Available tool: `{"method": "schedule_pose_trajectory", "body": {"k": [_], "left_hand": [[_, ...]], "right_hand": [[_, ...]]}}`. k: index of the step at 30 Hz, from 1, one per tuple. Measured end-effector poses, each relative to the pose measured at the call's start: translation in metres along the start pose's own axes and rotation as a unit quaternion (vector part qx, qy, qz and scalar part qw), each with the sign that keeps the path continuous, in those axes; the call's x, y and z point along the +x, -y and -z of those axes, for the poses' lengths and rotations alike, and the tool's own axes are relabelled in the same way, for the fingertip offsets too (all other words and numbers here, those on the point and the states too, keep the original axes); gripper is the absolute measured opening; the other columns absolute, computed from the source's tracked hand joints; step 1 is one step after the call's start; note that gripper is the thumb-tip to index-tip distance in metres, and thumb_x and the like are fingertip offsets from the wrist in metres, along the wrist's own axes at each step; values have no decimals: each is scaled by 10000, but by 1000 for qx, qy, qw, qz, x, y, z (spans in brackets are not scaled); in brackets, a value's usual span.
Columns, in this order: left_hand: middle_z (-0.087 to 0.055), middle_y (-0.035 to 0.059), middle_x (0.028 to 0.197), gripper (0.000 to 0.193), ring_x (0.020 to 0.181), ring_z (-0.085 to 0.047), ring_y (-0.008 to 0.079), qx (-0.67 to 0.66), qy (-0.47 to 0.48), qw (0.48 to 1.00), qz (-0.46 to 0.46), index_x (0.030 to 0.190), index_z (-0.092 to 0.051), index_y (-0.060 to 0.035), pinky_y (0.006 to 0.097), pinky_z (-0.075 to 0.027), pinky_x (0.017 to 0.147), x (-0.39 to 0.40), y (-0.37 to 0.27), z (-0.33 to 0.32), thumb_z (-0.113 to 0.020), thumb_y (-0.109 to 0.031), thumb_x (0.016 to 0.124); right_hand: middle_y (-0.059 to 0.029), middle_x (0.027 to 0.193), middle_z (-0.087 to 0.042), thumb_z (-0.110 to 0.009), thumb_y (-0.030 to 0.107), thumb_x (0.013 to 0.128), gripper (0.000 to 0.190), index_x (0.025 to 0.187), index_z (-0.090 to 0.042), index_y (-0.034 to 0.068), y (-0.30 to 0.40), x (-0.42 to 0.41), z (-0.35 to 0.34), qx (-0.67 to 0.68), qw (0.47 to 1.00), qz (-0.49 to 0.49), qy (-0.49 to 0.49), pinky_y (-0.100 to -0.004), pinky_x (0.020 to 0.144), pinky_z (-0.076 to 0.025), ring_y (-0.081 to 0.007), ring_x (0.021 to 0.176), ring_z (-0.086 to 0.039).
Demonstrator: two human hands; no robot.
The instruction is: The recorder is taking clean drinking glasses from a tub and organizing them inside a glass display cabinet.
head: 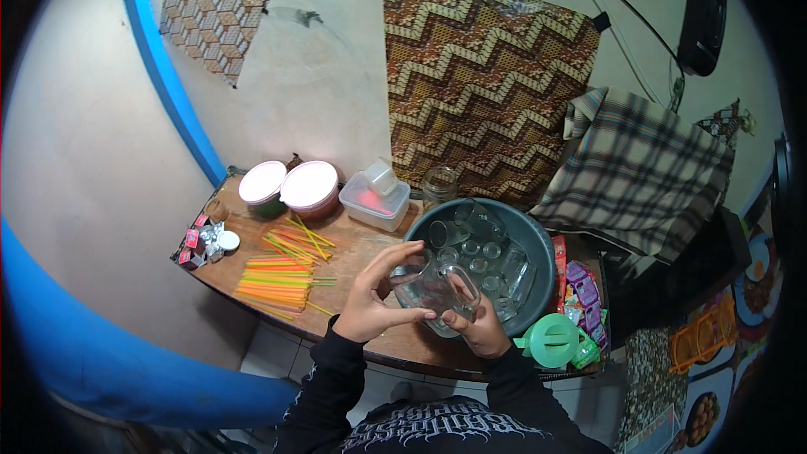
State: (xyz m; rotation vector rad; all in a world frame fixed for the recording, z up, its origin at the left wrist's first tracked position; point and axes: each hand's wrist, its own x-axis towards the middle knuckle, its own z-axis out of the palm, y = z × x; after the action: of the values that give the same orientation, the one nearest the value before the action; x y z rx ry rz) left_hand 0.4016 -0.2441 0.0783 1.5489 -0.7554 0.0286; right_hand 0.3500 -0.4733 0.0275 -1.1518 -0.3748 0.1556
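Observation:
My left hand and my right hand hold a clear glass mug with a handle between them, tilted, above the table's front part. The left fingers curl over its rim side; the right hand grips near the handle and base. Just behind the mug stands a round grey plastic basin holding several clear glasses, some upright or upside down, some lying on their sides. A green plastic lid with a handle is close to my right hand, at the basin's front right.
Many coloured drinking straws lie on the wooden table. Behind them stand two lidded tubs, a clear plastic box and a glass jar. Colourful sachets and a plaid cloth are at right; small boxes at left.

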Motion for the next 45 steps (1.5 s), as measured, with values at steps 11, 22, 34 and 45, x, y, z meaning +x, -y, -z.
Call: {"method": "schedule_pose_trajectory", "body": {"k": [11, 22, 34, 45], "left_hand": [[-284, 203, 1763, 938, 1511, -524, 376, -139, -308, 940, 32, 1702, -239, -66, 454, -543, 1185, -72, -6, -50, -771, 107, 948], [-424, 245, 1686, 972, 1477, -564, 326, -16, -388, 920, 61, 1745, -150, 21, 410, -516, 1181, -133, -14, -39, -780, -5, 1006], [-420, 241, 1711, 965, 1487, -558, 322, -19, -469, 881, 61, 1756, -149, -17, 390, -548, 1147, -205, -40, 18, -767, -8, 1015], [-439, 216, 1714, 952, 1445, -612, 295, 27, -522, 851, 54, 1768, -156, -61, 343, -564, 1104, -291, -69, 69, -756, -36, 1028]], "right_hand": [[-207, 1710, -422, -664, 96, 1076, 821, 1748, -201, 5, -32, 9, -27, 86, 991, 35, 100, -439, 1262, -400, -298, 1514, -509], [-178, 1629, -503, -709, 85, 1072, 841, 1739, -210, -34, -53, 17, -84, -3, 990, 13, 142, -357, 1210, -428, -215, 1452, -538], [-166, 1634, -493, -686, 33, 1075, 870, 1755, -145, -22, -90, 33, -171, -18, 965, -32, 260, -341, 1189, -447, -208, 1448, -539], [-288, 1612, -516, -791, 68, 988, 879, 1716, -307, -26, -131, 31, -264, -132, 934, 90, 320, -412, 1158, -495, -329, 1427, -601]]}}
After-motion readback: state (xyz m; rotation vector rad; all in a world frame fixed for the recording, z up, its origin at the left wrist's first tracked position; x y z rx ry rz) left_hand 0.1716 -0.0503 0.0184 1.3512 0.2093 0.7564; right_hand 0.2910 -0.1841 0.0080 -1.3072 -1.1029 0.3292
